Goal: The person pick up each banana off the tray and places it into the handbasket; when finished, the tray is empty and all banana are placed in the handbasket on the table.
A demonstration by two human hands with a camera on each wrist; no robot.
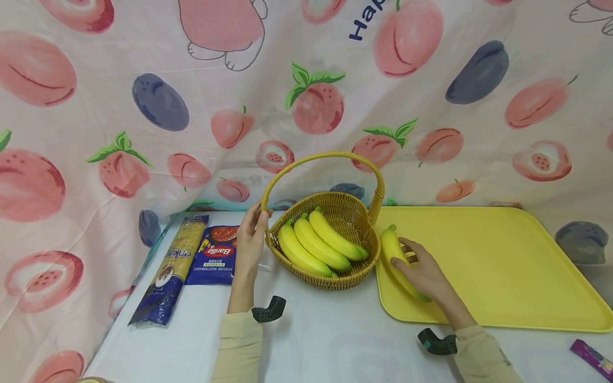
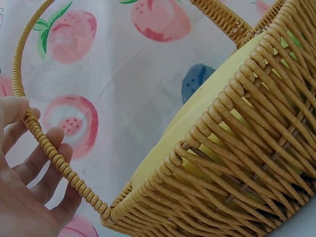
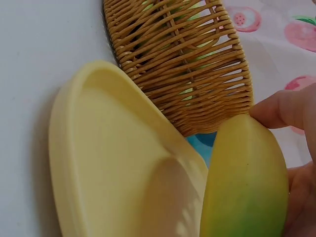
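A wicker basket (image 1: 346, 279) with a hoop handle (image 1: 325, 156) stands on the white table and holds three yellow bananas (image 1: 318, 244). My left hand (image 1: 251, 236) is at the basket's left side. The handle (image 2: 54, 153) passes between its thumb and fingers (image 2: 47, 168) in a loose hold. My right hand (image 1: 423, 274) grips a fourth banana (image 1: 392, 247) lying on the left end of a yellow tray (image 1: 503, 255), just right of the basket. In the right wrist view the banana (image 3: 247, 182) sits under my fingers (image 3: 286, 108), over the tray (image 3: 113, 163) and beside the basket wall (image 3: 187, 64).
A long pasta packet (image 1: 170, 271) and a blue Barilla packet (image 1: 214, 255) lie left of my left hand. A purple wrapper (image 1: 591, 357) lies at the front right edge. A fruit-print cloth (image 1: 306, 96) hangs close behind and to the left.
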